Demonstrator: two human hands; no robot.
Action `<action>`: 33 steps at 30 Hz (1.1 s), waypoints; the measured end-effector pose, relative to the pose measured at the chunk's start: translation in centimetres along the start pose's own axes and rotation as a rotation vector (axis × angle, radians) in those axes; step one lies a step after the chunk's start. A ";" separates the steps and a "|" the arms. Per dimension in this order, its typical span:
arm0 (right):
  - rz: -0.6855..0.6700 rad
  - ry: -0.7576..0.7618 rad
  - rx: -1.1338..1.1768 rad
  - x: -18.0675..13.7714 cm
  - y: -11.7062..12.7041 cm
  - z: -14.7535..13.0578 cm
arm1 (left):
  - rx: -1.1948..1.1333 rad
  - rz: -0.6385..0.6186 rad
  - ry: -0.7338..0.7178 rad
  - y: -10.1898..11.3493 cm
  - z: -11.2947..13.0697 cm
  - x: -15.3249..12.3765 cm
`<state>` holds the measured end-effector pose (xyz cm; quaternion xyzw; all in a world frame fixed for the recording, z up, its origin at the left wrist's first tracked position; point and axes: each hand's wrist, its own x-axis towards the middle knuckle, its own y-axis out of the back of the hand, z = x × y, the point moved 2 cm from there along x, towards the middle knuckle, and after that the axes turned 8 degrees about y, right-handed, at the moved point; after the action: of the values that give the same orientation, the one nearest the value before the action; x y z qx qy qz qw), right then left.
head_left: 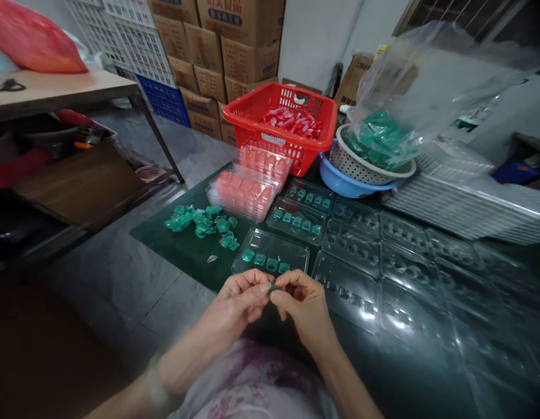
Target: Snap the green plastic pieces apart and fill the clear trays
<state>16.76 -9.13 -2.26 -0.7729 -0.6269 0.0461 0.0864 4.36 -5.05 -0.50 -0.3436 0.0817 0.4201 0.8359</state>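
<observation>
Pinched between the fingertips of my left hand point(247, 294) and my right hand point(299, 292) is a small green piece point(273, 287), mostly hidden by the fingers. Just beyond my hands lies a clear plastic tray point(291, 254) with several green pieces in a row. Behind it, a second clear tray point(305, 214) holds a similar row. To the left is a loose pile of translucent green pieces point(195, 220) on the dark green table. One clear scrap point(212, 259) lies apart near the table edge.
Clear trays point(348, 285) without green pieces cover the table's right side. Stacked trays with pink-orange pieces point(246, 192) stand behind the pile. Farther back are a red basket point(279, 142) and a grey colander point(366, 167) in a blue basin point(340, 181), under a plastic bag.
</observation>
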 end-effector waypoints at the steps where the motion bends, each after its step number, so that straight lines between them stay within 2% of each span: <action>1: 0.004 0.016 -0.051 -0.4 0.2 0.0 | 0.008 0.009 0.024 -0.1 -0.1 -0.2; 7: 0.050 0.297 -0.500 -2.2 1.2 -0.7 | 0.181 0.148 0.059 -0.5 -0.7 -0.1; 11: -0.033 0.326 -0.546 -2.3 1.8 -1.5 | 0.200 0.133 0.062 -0.9 -1.0 0.8; 13: -0.033 0.329 -0.572 -2.3 2.3 -2.0 | 0.171 0.122 0.054 -1.3 -0.9 1.3; 15: 0.023 0.340 -0.621 -2.5 2.8 -2.5 | 0.114 0.100 0.070 -1.7 -0.9 1.7; 19: 0.079 0.407 -0.715 -3.3 3.5 -2.8 | -0.081 0.043 0.208 -2.6 -1.1 2.3; 22: 0.114 0.418 -0.723 -3.5 3.6 -2.4 | -0.249 0.071 0.297 -3.1 -1.5 2.5; 25: 0.219 0.385 -0.642 -2.9 3.6 -2.1 | -0.420 0.107 0.353 -3.6 -1.7 2.6; 29: 0.292 0.333 -0.520 -1.9 3.6 -2.1 | -0.412 0.039 0.241 -3.9 -1.3 2.5; 33: 0.183 0.287 -0.510 -1.6 3.8 -2.6 | -0.284 0.030 0.100 -3.6 -0.8 2.5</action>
<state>20.53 -11.65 -0.51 -0.8215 -0.5275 -0.2146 -0.0272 8.81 -5.38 -0.36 -0.4775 0.0679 0.4222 0.7676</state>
